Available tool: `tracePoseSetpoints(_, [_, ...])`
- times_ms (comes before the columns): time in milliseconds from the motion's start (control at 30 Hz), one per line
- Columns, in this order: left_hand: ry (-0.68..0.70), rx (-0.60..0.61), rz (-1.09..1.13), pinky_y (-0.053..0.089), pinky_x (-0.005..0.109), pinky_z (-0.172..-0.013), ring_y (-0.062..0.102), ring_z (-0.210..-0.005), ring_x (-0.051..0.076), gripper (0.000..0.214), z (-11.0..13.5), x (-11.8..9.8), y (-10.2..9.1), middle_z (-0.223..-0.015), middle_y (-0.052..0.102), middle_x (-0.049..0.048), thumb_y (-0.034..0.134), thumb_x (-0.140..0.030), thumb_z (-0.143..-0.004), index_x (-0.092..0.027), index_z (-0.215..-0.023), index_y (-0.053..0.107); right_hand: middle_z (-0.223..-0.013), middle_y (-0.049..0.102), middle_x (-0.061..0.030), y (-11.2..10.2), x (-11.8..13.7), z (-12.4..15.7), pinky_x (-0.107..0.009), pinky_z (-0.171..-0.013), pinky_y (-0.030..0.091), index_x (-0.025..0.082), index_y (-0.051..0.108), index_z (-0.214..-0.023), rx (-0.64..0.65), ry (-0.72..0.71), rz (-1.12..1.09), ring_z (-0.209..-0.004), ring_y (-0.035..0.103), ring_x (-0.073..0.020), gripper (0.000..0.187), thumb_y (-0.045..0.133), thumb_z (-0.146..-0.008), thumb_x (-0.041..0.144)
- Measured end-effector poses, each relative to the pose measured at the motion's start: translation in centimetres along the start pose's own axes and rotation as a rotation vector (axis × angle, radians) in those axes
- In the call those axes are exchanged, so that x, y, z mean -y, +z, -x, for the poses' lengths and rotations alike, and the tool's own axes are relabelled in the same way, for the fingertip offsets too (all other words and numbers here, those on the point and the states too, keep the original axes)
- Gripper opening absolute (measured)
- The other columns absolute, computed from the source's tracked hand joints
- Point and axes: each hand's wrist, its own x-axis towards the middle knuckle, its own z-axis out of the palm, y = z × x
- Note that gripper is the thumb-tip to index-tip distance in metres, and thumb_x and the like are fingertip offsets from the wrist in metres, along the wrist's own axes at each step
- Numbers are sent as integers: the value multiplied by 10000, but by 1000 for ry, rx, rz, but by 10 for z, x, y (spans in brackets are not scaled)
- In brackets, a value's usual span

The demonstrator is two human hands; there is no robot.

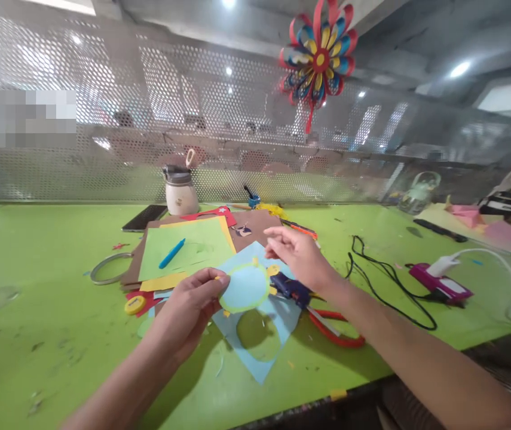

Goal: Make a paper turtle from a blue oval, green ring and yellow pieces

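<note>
My left hand point(190, 307) pinches the left edge of a round paper piece point(246, 288), light blue with a green rim and small yellow tabs, held just above the green table point(58, 334). My right hand point(297, 254) hovers behind and to the right of the piece, fingers loosely curled and apart, holding nothing. Under the piece lies a light blue sheet point(259, 334) with a round hole cut out. A blue glue gun point(291, 288) lies just right of the round piece, below my right wrist.
Red-handled scissors point(333, 329) lie by my right forearm. Stacked coloured sheets with a blue pen point(171, 254) sit behind, a phone point(144, 217) and a white jar point(180, 192) further back. A black cable point(385, 280) runs to a pink device point(441, 285). A paper pinwheel point(318, 57) hangs on the mesh.
</note>
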Motion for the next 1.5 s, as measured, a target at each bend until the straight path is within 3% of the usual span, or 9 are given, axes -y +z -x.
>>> tracePoseSetpoints(133, [85, -70, 56, 495, 192, -554, 585, -587, 103, 285, -6, 0, -4, -648, 652, -2, 845, -292, -614, -143, -706, 620, -627, 574, 25, -22, -7, -20, -276, -557, 484, 136, 630, -952, -159, 1, -22, -529, 551, -116, 244, 561, -778, 293])
tracePoseSetpoints(300, [195, -172, 140, 533, 229, -610, 647, -626, 131, 364, -9, -1, -6, -705, 688, 1, 854, -226, -578, -173, -786, 560, -480, 443, 84, -32, -8, -21, -253, -414, 327, 136, 658, -871, -142, 14, 1, -382, 344, -83, 234, 564, -792, 336])
tracePoseSetpoints(500, [263, -218, 159, 504, 196, -572, 640, -598, 104, 516, -5, -1, -6, -697, 652, -55, 843, -165, -599, -181, -1022, 547, -836, 730, -46, -20, 0, -3, -331, -712, 507, 192, 710, -740, 83, 11, 62, -790, 660, -203, 140, 610, -656, 144])
tracePoseSetpoints(633, [244, -214, 151, 520, 221, -584, 664, -637, 125, 588, -6, 1, -6, -798, 698, -23, 842, -152, -583, -182, -1086, 540, -616, 675, -16, -9, 1, 3, -301, -582, 491, 178, 684, -691, 218, 63, 74, -550, 624, -159, 200, 500, -770, 176])
tracePoseSetpoints(767, [183, -153, 121, 543, 272, -615, 683, -648, 170, 411, -6, 2, -4, -816, 731, 45, 829, -168, -592, -130, -946, 623, -512, 596, 30, 1, 2, 7, -250, -432, 385, 165, 659, -710, 325, 99, 89, -377, 474, -104, 176, 613, -808, 304])
tracePoseSetpoints(867, [145, -107, 103, 548, 302, -619, 684, -635, 197, 317, -5, 3, -2, -750, 733, 54, 814, -188, -605, -131, -863, 640, -547, 582, 21, 8, 6, 2, -261, -516, 414, 175, 610, -633, 280, 70, 85, -495, 517, -124, 260, 645, -815, 357])
tracePoseSetpoints(1000, [115, -70, 85, 538, 313, -613, 674, -608, 200, 289, 0, 6, 2, -714, 728, 38, 799, -196, -615, -154, -855, 643, -804, 685, -33, 19, 10, -13, -297, -686, 470, 172, 676, -837, 273, 59, 14, -758, 606, -177, 202, 663, -808, 371])
tracePoseSetpoints(1167, [98, -36, 73, 517, 296, -618, 642, -597, 176, 243, 5, 7, 8, -686, 706, 25, 795, -190, -616, -161, -807, 649, -703, 623, 10, 36, 4, -21, -275, -613, 427, 164, 667, -799, 256, 111, -89, -652, 539, -142, 215, 691, -761, 374])
tracePoseSetpoints(1500, [106, -133, 51, 447, 214, -596, 519, -616, 112, 268, 1, 5, 4, -665, 616, -8, 784, -370, -694, -158, -664, 623, -643, 605, 23, 38, 5, -12, -293, -638, 416, 150, 672, -696, 321, 257, -313, -610, 519, -121, 262, 801, -631, 369])
